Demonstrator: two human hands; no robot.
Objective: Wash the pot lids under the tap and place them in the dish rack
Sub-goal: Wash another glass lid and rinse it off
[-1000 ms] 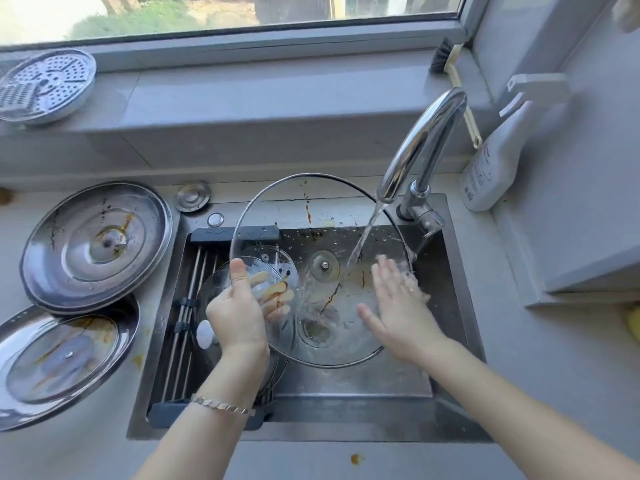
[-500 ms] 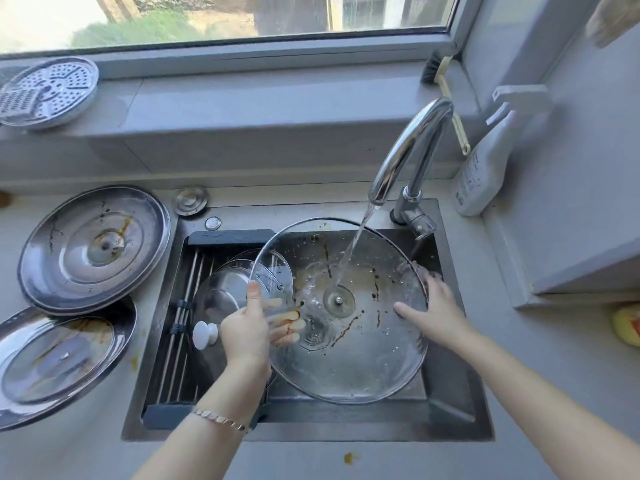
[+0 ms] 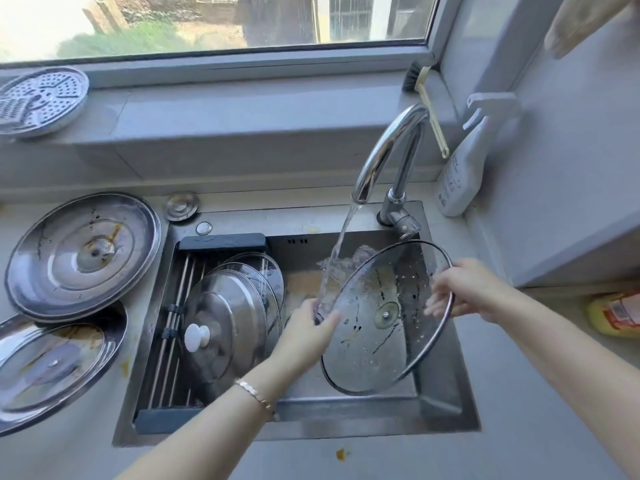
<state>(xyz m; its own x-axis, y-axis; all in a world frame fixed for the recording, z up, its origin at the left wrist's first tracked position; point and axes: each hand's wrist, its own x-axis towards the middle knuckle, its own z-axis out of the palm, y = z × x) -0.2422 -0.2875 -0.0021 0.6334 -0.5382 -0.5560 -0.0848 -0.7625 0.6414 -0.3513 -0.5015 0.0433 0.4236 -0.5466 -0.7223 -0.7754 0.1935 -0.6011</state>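
The glass lid (image 3: 381, 320) is held tilted under the tap (image 3: 388, 157), pinched at opposite rim points by left hand (image 3: 308, 327) and right hand (image 3: 467, 289); the dish rack (image 3: 180, 323) lies leftward, nearer the left grip.

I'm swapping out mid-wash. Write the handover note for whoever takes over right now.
Left hand: grips the glass lid at its left rim.
Right hand: holds its right rim.
Lid is tilted over the sink, tap running onto its left edge; brown streaks remain on it.
Done: lids stand in the rack.
Left: finish rinsing, rack this lid, then wash the two stained steel lids on the counter at left.
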